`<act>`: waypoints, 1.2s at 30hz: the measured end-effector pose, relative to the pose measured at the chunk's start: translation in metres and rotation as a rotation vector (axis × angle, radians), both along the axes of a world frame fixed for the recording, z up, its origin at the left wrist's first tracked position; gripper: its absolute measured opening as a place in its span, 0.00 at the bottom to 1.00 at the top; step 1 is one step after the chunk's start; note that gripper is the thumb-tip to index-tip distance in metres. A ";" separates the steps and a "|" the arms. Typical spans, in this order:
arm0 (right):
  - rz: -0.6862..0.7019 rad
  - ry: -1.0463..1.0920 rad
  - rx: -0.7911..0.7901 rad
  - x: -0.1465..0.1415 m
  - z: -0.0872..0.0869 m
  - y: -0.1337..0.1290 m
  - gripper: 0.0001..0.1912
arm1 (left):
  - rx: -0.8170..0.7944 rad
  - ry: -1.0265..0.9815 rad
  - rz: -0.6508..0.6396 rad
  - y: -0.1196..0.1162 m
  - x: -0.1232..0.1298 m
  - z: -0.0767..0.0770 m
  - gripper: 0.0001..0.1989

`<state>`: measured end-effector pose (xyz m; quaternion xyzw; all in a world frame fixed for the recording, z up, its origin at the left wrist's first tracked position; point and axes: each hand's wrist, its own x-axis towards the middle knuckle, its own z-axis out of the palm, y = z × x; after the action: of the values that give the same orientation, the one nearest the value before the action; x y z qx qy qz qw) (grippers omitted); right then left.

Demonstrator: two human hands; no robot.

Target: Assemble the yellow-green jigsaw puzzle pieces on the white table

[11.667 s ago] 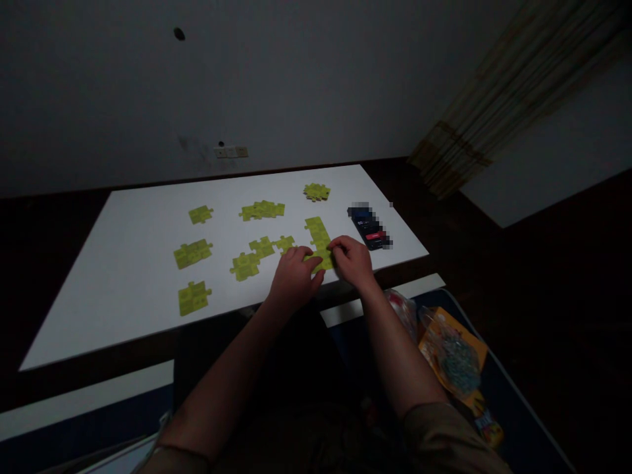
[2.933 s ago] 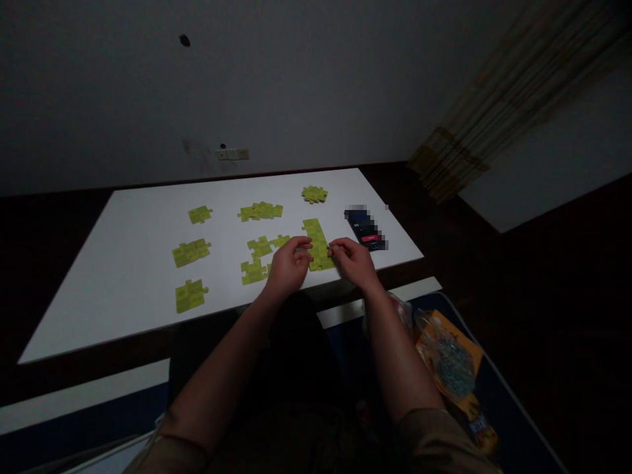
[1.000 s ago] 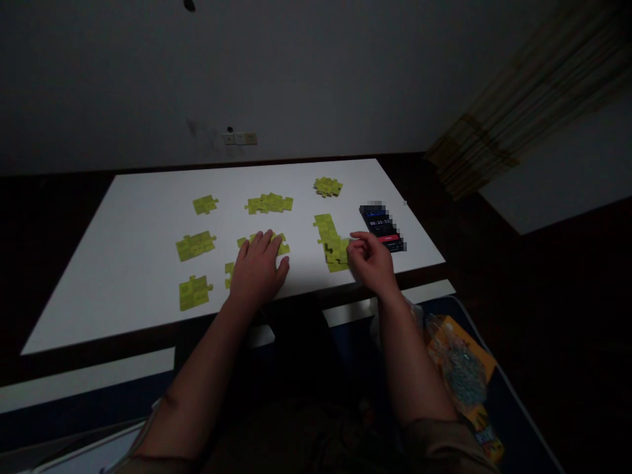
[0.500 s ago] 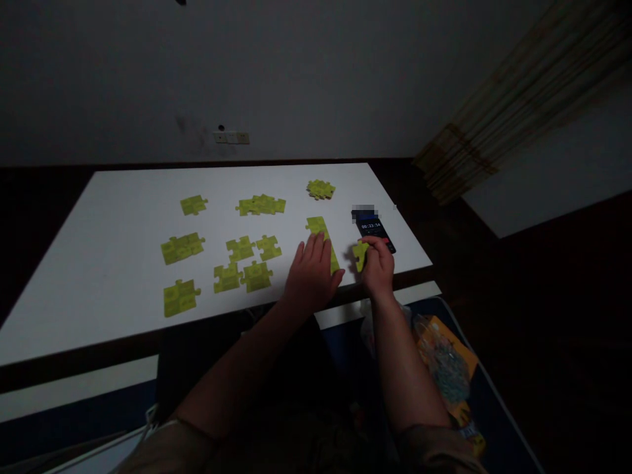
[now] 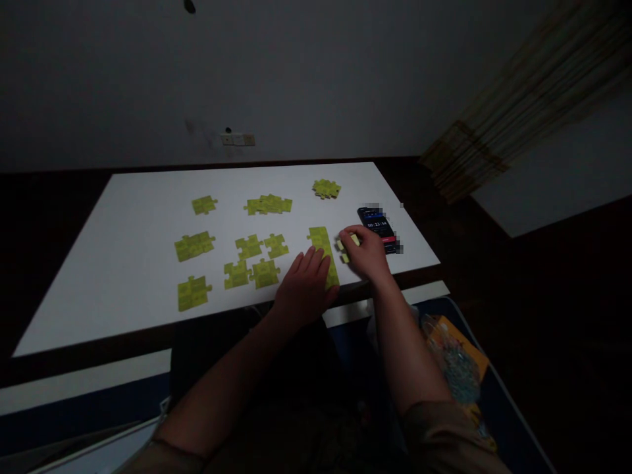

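My left hand point(image 5: 306, 283) lies flat with its fingers stretched out over the lower left part of a joined strip of yellow-green puzzle pieces point(image 5: 320, 238). Just right of that strip, my right hand point(image 5: 366, 253) pinches a single puzzle piece point(image 5: 342, 251) between thumb and fingers, partly covered by them. A small gap separates this piece from the strip. Left of my left hand are several puzzle pieces set close together, among them one at the front point(image 5: 265, 274) and one behind it point(image 5: 276, 245).
On the white table point(image 5: 133, 263), a puzzle pile point(image 5: 326, 189) and an overlapping group point(image 5: 269, 205) lie at the back. Joined pieces point(image 5: 194, 245) are at left. A phone point(image 5: 378, 227) showing a timer lies beside my right hand. Below the table's right front sits a plastic bag point(image 5: 461, 372).
My right hand has moved left with the puzzle piece, closer to the strip, and the piece has turned. My left hand has slid slightly down the strip, showing more of it. The view has shifted slightly.
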<state>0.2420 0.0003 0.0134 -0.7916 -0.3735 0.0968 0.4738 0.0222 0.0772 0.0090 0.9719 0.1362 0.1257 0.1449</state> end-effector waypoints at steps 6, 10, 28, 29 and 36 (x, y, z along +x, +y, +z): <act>0.168 -0.126 -0.178 0.021 0.002 0.036 0.13 | 0.008 -0.013 -0.009 0.000 0.000 -0.003 0.32; 0.302 -0.173 -0.244 0.029 0.004 0.048 0.10 | 0.007 -0.027 -0.010 0.000 0.002 -0.006 0.31; 0.264 0.386 -0.151 0.027 0.018 0.060 0.12 | -0.012 -0.023 -0.011 0.001 0.003 -0.004 0.35; 0.257 0.408 -0.125 0.026 0.018 0.059 0.13 | -0.012 -0.026 -0.008 0.000 0.003 -0.004 0.36; 0.252 0.427 -0.028 0.019 0.016 0.046 0.17 | -0.008 -0.055 0.003 0.000 0.003 -0.003 0.35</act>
<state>0.2605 0.0466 0.0293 -0.7068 -0.3591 0.3254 0.5153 0.0253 0.0771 0.0055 0.9673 0.1342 0.1520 0.1523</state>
